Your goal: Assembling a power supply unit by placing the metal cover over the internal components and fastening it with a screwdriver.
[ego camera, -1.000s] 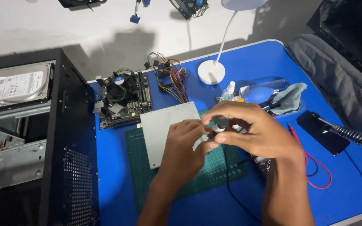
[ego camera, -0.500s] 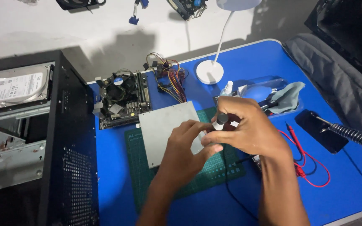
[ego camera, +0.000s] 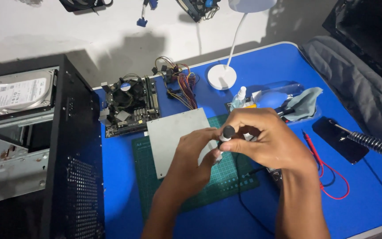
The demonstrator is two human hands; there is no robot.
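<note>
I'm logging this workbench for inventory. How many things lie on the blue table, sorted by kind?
Computer parts: 3 (motherboard, wire bundle, grey metal plate)
Mats: 1 (green cutting mat)
Lamps: 1 (white desk lamp)
Cleaning items: 3 (spray bottle, blue air blower, grey cloth)
Test leads: 1 (red lead)
Total: 9

Blue table (ego camera: 253,71) carries motherboard (ego camera: 130,106), white lamp base (ego camera: 222,76), spray bottle (ego camera: 238,99), red probe leads (ego camera: 323,166), black PC case (ego camera: 36,150) at left.
</note>
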